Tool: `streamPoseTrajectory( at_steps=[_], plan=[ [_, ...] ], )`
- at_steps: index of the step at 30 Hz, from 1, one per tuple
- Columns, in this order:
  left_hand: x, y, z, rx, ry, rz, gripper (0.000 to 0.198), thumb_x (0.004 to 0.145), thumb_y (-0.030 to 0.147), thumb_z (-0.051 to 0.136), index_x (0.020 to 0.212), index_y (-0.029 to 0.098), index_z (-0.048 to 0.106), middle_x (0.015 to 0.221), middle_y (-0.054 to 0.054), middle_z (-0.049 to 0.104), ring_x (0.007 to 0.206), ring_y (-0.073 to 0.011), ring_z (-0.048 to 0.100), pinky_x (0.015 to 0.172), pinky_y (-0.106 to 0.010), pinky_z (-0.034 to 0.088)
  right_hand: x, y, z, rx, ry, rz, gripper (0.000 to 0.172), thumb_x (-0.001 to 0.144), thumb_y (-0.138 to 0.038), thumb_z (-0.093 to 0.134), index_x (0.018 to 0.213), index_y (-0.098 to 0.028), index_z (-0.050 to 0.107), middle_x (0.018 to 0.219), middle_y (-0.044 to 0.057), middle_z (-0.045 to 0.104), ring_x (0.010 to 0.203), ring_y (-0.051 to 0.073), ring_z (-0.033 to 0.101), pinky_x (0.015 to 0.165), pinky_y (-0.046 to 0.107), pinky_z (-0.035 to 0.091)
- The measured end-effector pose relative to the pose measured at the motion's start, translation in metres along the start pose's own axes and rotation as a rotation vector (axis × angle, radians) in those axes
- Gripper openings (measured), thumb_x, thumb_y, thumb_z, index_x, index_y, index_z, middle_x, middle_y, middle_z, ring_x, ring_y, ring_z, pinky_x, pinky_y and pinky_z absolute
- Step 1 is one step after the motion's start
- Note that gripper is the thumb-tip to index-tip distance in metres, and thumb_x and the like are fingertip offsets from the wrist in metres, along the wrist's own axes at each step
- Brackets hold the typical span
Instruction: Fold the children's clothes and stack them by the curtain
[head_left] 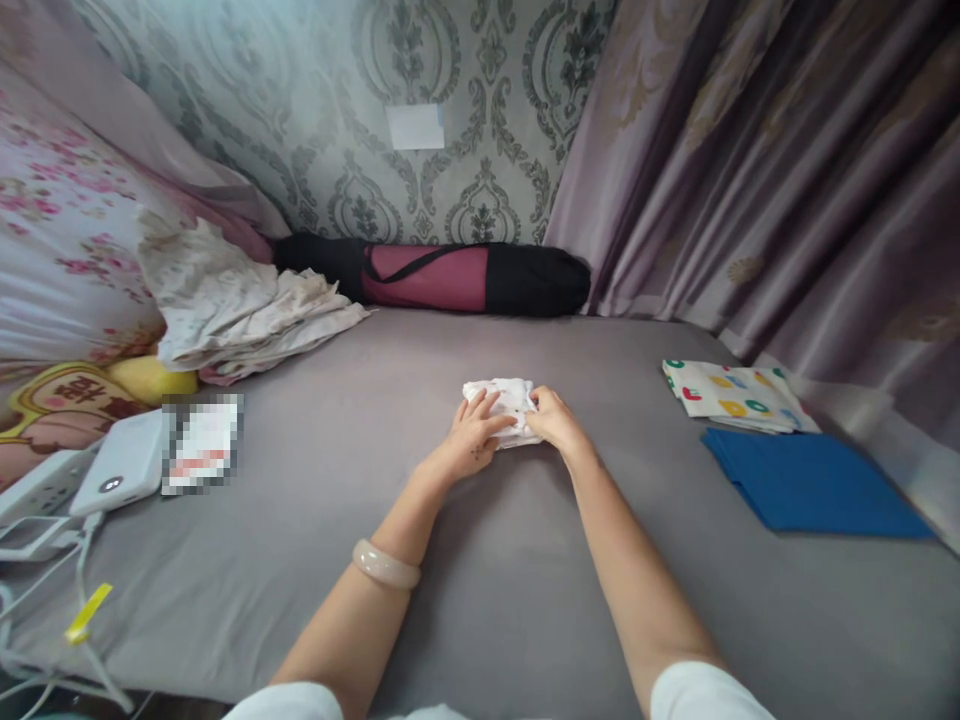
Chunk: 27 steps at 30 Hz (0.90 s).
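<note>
A folded white cloth (511, 394) with small dark marks is held between the two hands, on a grey sheet (517, 580) spread beneath them. The left hand (472, 438) is laid over the cloth's left part, its fingers spread and resting on the top without being closed around it. By the right hand (556, 420) the cloth's right edge is grasped, the fingers curled at the side and the thumb set on top. A pale bangle (386, 565) is worn on the left forearm.

Well to the right of the hands, a folded cloth with colourful prints (739, 393) is laid flat, and just nearer, a folded blue cloth (814, 485) is placed; whether the two touch cannot be told. Beyond the hands, a long black and maroon bag (435, 278) is set along the foot of the patterned wall (491, 60). Ahead and to the left, a crumpled pale fabric (247, 310) is heaped. Well to the left of the hands, a white device (124, 460) is connected to a cable, with a power strip (49, 485) beside it and a blurred packet (202, 445) on its side nearer the hands.
</note>
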<state>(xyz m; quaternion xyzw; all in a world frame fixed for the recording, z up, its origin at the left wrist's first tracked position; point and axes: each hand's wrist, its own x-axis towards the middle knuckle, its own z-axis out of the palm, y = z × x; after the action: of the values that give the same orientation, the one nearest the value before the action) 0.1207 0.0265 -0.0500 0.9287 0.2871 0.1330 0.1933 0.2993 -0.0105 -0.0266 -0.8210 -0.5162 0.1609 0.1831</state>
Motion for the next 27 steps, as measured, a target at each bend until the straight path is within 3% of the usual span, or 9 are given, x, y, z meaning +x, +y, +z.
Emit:
streamPoseTrajectory(
  at_steps=[3, 5, 7, 9, 12, 18, 22, 24, 27],
  plan=[
    [0.000, -0.002, 0.002, 0.018, 0.014, 0.012, 0.066, 0.076, 0.004, 0.051, 0.139, 0.025, 0.046, 0.160, -0.012, 0.020, 0.148, -0.0326, 0.010, 0.115, -0.057, 0.019, -0.007, -0.005, -0.009, -0.098, 0.020, 0.017, 0.034, 0.081, -0.018, 0.056, 0.114, -0.017, 0.063, 0.115, 0.016, 0.066, 0.109, 0.030, 0.061, 0.089, 0.037, 0.046],
    [-0.001, 0.001, 0.002, 0.045, 0.060, 0.002, 0.076, 0.073, 0.004, 0.052, 0.145, 0.020, 0.035, 0.161, -0.015, 0.014, 0.148, -0.0329, 0.005, 0.116, -0.057, 0.017, -0.009, -0.013, -0.010, -0.058, 0.119, -0.110, 0.038, 0.085, -0.014, 0.046, 0.120, -0.015, 0.061, 0.127, 0.017, 0.061, 0.120, 0.028, 0.056, 0.098, 0.038, 0.042],
    [-0.002, 0.005, 0.002, 0.067, 0.022, 0.018, 0.078, 0.074, 0.004, 0.048, 0.148, 0.016, 0.026, 0.160, -0.018, 0.015, 0.148, -0.0311, 0.004, 0.117, -0.057, 0.016, -0.010, -0.022, -0.006, 0.097, 0.151, -0.307, 0.044, 0.089, -0.015, 0.037, 0.129, -0.015, 0.055, 0.138, 0.013, 0.054, 0.129, 0.022, 0.048, 0.107, 0.035, 0.036],
    [-0.003, 0.009, 0.002, 0.081, -0.068, 0.042, 0.077, 0.076, 0.003, 0.042, 0.150, 0.014, 0.020, 0.159, -0.019, 0.018, 0.148, -0.0290, 0.006, 0.117, -0.055, 0.014, -0.008, -0.029, 0.002, 0.266, 0.066, -0.418, 0.047, 0.094, -0.023, 0.031, 0.138, -0.017, 0.048, 0.145, 0.009, 0.049, 0.134, 0.018, 0.043, 0.111, 0.034, 0.032],
    [-0.004, 0.010, 0.002, 0.076, -0.132, 0.054, 0.079, 0.076, 0.003, 0.040, 0.152, 0.012, 0.017, 0.159, -0.018, 0.017, 0.148, -0.0290, 0.004, 0.119, -0.053, 0.012, -0.006, -0.031, 0.015, 0.365, -0.062, -0.377, 0.054, 0.099, -0.036, 0.023, 0.147, -0.019, 0.039, 0.152, 0.007, 0.040, 0.139, 0.017, 0.036, 0.116, 0.039, 0.027],
    [-0.004, -0.003, -0.006, -0.076, -0.142, 0.141, 0.077, 0.075, 0.003, 0.045, 0.147, 0.026, 0.034, 0.160, -0.007, 0.020, 0.149, -0.0261, 0.008, 0.118, -0.055, 0.011, -0.003, -0.020, 0.027, 0.219, -0.144, -0.313, 0.065, 0.100, -0.042, 0.006, 0.149, -0.009, 0.034, 0.156, 0.011, 0.031, 0.145, 0.016, 0.023, 0.119, 0.036, 0.016],
    [-0.008, -0.009, -0.025, -0.272, -0.129, 0.209, 0.054, 0.077, 0.016, 0.057, 0.130, 0.027, 0.058, 0.148, -0.006, 0.045, 0.143, -0.0289, 0.030, 0.117, -0.052, 0.020, -0.007, -0.015, 0.028, 0.008, -0.109, -0.354, 0.063, 0.100, -0.036, 0.006, 0.149, -0.008, 0.033, 0.158, 0.009, 0.027, 0.147, 0.019, 0.016, 0.120, 0.039, 0.008],
    [-0.009, -0.010, -0.031, -0.406, -0.056, 0.209, 0.035, 0.085, 0.025, 0.054, 0.118, 0.026, 0.067, 0.131, -0.006, 0.062, 0.132, -0.0277, 0.047, 0.113, -0.046, 0.032, -0.009, -0.014, 0.029, -0.086, -0.076, -0.365, 0.060, 0.099, -0.033, 0.010, 0.150, -0.008, 0.031, 0.158, 0.009, 0.026, 0.147, 0.021, 0.015, 0.120, 0.043, 0.005],
    [-0.003, -0.012, -0.025, -0.464, 0.176, 0.058, 0.039, 0.095, 0.035, 0.039, 0.119, 0.020, 0.065, 0.127, -0.009, 0.064, 0.128, -0.0260, 0.051, 0.108, -0.041, 0.039, -0.010, -0.012, 0.033, -0.177, -0.032, -0.384, 0.059, 0.098, -0.030, 0.016, 0.150, -0.007, 0.030, 0.158, 0.010, 0.026, 0.147, 0.022, 0.015, 0.120, 0.043, 0.006]
  ],
)
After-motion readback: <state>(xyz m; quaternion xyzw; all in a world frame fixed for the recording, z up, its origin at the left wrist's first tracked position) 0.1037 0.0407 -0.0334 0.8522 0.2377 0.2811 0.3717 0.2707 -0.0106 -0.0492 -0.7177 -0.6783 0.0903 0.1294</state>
